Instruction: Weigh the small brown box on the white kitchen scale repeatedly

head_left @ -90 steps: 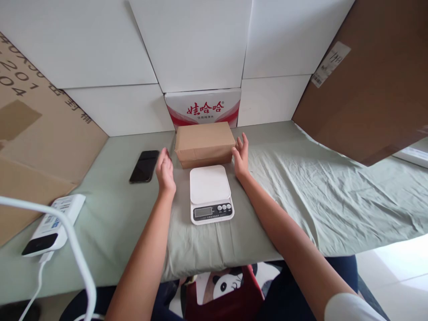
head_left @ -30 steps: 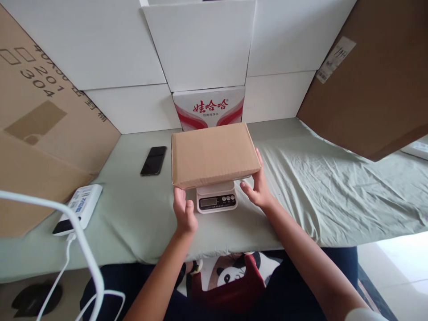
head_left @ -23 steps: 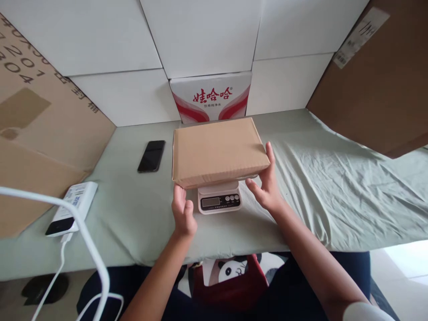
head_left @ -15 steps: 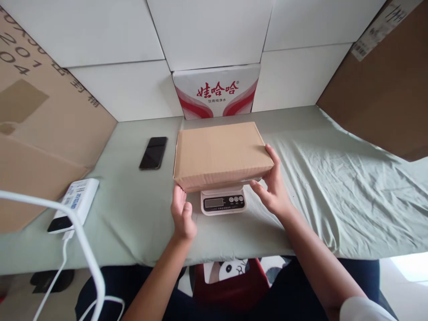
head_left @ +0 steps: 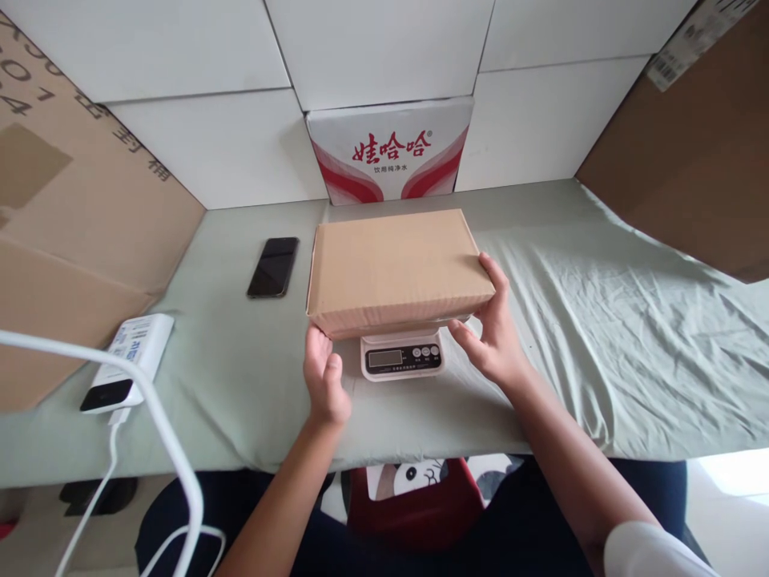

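Between my two hands is a closed brown cardboard box, its top tilted slightly toward me. My left hand supports the front left corner from below, its fingers partly hidden under the box. At the right end, my right hand grips the side, with the fingers along the edge and the thumb at the lower front. Under the box stands a white digital scale; only its front, with a blank-looking display and buttons, shows. I cannot tell whether the box touches the scale's platform.
A black phone lies left of the box. Further left is a white power bank with a white cable. A white and red carton stands against the tiled wall. Large cardboard panels flank both sides of the green cloth.
The box stays in both hands above the scale, nearly unmoved. The whole view has shifted slightly, so most things appear a little higher.
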Tool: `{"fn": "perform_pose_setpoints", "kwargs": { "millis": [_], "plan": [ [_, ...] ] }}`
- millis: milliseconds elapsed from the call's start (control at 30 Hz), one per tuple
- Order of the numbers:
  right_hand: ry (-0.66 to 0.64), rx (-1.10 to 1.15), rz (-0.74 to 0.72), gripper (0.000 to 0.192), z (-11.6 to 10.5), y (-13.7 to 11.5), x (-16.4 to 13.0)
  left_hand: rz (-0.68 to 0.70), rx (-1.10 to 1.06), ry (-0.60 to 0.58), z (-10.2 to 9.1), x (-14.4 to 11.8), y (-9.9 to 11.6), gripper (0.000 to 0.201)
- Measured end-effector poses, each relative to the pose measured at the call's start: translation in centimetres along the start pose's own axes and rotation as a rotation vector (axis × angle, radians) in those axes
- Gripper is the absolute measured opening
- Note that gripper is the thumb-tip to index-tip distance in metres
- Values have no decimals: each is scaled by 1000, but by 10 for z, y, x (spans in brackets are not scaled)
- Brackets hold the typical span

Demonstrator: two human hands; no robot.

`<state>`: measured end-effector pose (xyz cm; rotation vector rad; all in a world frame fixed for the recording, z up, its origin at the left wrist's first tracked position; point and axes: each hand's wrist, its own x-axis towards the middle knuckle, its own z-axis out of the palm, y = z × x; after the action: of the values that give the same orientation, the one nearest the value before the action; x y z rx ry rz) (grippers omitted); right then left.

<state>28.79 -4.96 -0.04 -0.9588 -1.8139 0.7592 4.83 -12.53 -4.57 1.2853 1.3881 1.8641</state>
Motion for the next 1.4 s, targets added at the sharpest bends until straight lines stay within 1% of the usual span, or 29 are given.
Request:
{"fn": "perform_pose_setpoints", "kwargs": {
  "millis": [167, 367, 567, 800, 933, 1167, 1300, 1400],
  "plan": [
    [25, -32, -19, 93, 0, -1, -1, -11, -18, 9, 1, 1, 1, 68],
    [106, -45, -38, 95, -1, -5, -3, 13, -69, 97, 0, 2, 1, 70],
    [42, 58, 3, 98, 0, -3, -2, -28, -76, 83, 0, 1, 0, 67],
    [46, 67, 29, 93, 0, -5, -3, -35, -87, 86, 1, 1, 2, 64],
    [26, 101, 54, 90, 1, -4, -3, -38, -73, 82, 1, 1, 2, 64],
    [3, 120, 90, 93, 3, 4, -1, -27, -43, 30, 0, 0, 2, 65],
    [0, 147, 51, 92, 3, 6, 3, -13, -92, 48, 2, -1, 1, 61],
    [56, 109, -21, 87, -4, -4, 17, 28, -108, 55, 4, 13, 7, 61]
  ]
}}
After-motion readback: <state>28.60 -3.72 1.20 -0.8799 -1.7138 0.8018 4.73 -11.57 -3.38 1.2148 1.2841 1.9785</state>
